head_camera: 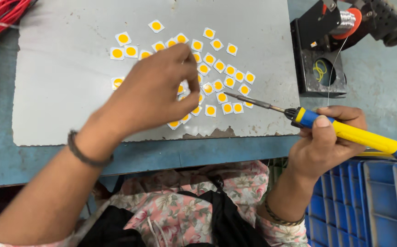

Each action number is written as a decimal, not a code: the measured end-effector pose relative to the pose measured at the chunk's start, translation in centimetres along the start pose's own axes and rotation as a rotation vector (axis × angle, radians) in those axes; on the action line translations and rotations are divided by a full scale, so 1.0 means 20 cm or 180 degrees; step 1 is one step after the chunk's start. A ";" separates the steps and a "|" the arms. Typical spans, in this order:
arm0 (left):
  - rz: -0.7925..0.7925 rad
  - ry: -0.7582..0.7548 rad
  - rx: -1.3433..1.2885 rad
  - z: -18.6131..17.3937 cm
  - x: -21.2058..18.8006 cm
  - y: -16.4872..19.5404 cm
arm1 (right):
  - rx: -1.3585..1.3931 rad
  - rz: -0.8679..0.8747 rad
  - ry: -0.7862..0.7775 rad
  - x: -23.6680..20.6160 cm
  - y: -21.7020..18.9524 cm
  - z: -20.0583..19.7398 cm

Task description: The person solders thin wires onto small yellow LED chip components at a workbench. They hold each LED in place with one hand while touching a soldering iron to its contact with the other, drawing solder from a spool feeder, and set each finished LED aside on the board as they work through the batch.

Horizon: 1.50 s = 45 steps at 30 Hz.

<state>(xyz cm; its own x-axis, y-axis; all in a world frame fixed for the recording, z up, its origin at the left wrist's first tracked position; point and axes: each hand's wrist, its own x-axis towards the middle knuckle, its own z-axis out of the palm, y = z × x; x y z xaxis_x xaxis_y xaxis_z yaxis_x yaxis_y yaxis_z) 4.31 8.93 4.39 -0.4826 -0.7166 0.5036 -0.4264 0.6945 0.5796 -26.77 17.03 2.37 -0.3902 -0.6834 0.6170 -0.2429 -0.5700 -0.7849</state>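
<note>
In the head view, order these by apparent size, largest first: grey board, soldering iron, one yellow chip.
1. grey board
2. soldering iron, nearer the camera
3. yellow chip

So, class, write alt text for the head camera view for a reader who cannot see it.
A person's right hand holds a yellow and blue soldering iron, while the left hand reaches over small white squares with yellow centres scattered on a grey sheet.
</note>
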 end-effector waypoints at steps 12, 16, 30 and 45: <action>-0.0168 -0.0122 -0.0159 0.08 -0.09 0.01 | -0.0039 -0.0039 -0.0101 -0.04 0.02 0.01; -0.0115 -0.0168 -0.0262 0.09 -0.09 0.00 | -0.0150 -0.0025 -0.0163 -0.02 0.00 0.02; -0.0212 -0.0227 -0.0241 0.09 -0.09 0.01 | -0.0085 -0.0018 -0.0124 -0.01 -0.04 0.05; -0.0191 -0.0223 -0.0214 0.11 -0.09 0.00 | -0.0128 -0.0042 -0.0212 -0.02 -0.03 0.07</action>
<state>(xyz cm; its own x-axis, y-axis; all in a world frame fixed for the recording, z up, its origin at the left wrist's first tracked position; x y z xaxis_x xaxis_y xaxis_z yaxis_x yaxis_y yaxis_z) 3.45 10.33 2.06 -0.5111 -0.7488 0.4220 -0.4050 0.6428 0.6502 -25.18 16.97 2.61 -0.3272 -0.7056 0.6285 -0.2836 -0.5612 -0.7776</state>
